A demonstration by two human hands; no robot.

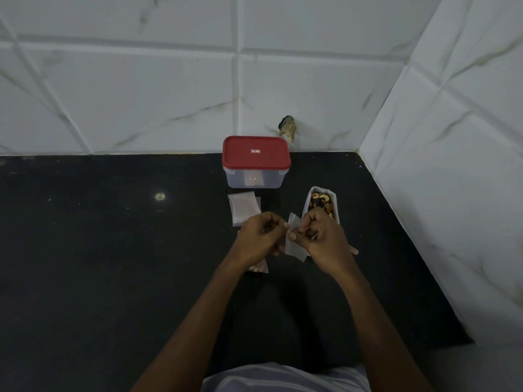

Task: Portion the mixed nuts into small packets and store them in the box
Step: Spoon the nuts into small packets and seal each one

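Observation:
A small translucent packet (294, 244) hangs between my hands above the black counter. My left hand (259, 240) pinches its left edge with curled fingers. My right hand (322, 236) grips its right side, with a few nuts tucked in the fingers. Just behind my right hand stands a white tray of mixed nuts (321, 203). A clear box with a red lid (256, 161), lid on, sits by the back wall. Spare empty packets (243, 207) lie flat in front of the box. Part of a filled packet (259, 267) shows under my left wrist.
The black counter (113, 250) runs left and toward me. White tiled walls (452, 165) close the back and the right side. A wooden stick (353, 250) pokes out from under my right hand. A hole (287, 127) marks the back wall above the box.

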